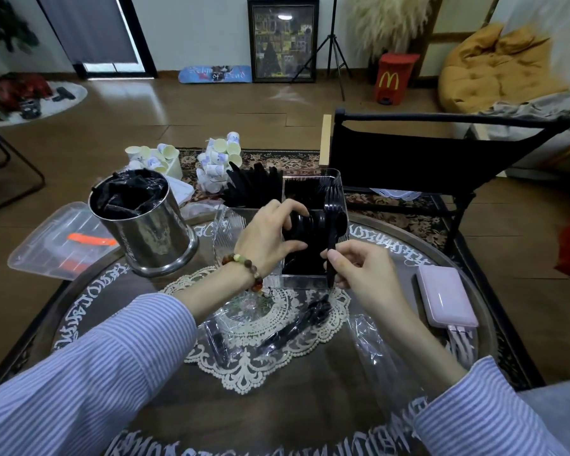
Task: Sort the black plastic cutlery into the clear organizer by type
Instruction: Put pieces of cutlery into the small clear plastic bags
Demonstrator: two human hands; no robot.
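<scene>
Black plastic fork [331, 218] held upright over the clear organizer [339, 192] on the table.
Right hand [359, 271] pinches its handle; left hand [270, 235] curls round stacked black spoons [305, 223] inside the near compartment.

Single head-mounted wide-angle view, looking forward and steeply down from above the wearer's forearms. The round dark table with white lettering [89, 311] fills the near lower field, close to the lens; the clear plastic compartment organizer [339, 192] sits centre frame, within arm's reach. The far wall and brown floor occupy the upper third, bowed by lens distortion. No second view.
</scene>
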